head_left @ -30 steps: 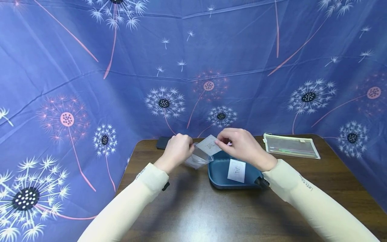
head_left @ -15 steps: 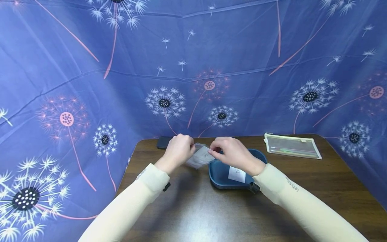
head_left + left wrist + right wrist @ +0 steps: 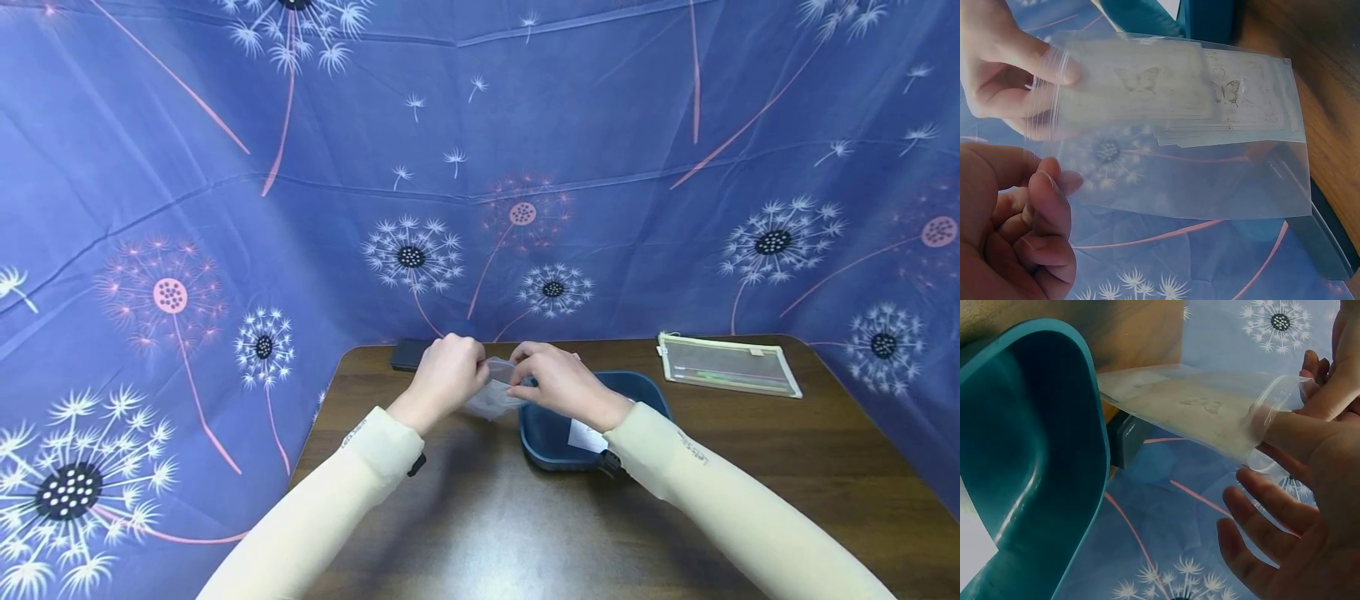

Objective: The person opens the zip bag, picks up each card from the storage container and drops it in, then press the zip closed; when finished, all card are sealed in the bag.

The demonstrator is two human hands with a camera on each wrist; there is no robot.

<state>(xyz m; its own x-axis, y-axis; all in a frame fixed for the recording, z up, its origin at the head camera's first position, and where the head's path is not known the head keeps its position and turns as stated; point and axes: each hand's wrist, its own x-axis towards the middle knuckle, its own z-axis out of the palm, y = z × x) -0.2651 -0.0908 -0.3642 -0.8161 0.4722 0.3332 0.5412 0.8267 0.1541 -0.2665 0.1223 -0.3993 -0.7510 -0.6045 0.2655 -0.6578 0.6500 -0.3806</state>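
My left hand pinches the zip-seal edge of a clear plastic zip bag, holding it up above the table. Thumb and finger of my right hand grip a pale butterfly card at the bag's mouth, with most of that card inside. Behind it in the bag lie other butterfly cards, overlapping; how many is unclear. Below my right hand stands a teal tray with raised walls. A white card sits in it, partly covered by my right wrist in the head view.
A black case lies at the table's back left, behind my left hand. At the back right is a mesh zip pouch with thin coloured items inside. A blue dandelion-print cloth hangs behind the wooden table.
My right hand has moved left from over the tray to the bag, and the card it holds has slid into the bag. My left hand has stayed almost still.
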